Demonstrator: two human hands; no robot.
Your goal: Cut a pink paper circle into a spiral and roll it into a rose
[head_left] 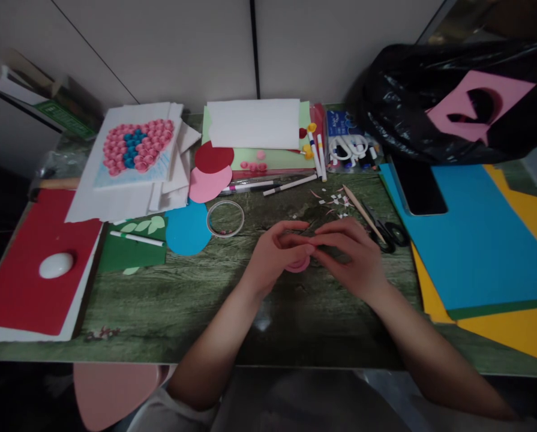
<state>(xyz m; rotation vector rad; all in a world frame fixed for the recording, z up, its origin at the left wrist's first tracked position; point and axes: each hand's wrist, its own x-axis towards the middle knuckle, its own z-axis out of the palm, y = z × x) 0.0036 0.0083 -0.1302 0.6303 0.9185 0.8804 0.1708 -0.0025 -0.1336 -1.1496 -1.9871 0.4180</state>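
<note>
Both of my hands meet over the middle of the table. Between them is a small pink paper piece [299,263], partly hidden by the fingers. My left hand [275,255] pinches it from the left, thumb and fingers together. My right hand [351,258] comes in from the right, its thumb and index fingertips closed at the paper's edge. Small paper scraps [338,201] lie just beyond my right hand, beside a wooden stick [362,211] and black-handled scissors [392,235].
Pink and blue paper-rose artwork [137,150] lies back left. Left are a tape ring [225,218], blue circle [188,229] and red sheet [34,240] under a white oval object [56,265]. Right are a phone [420,186], blue sheets [484,240] and a black bag [403,90].
</note>
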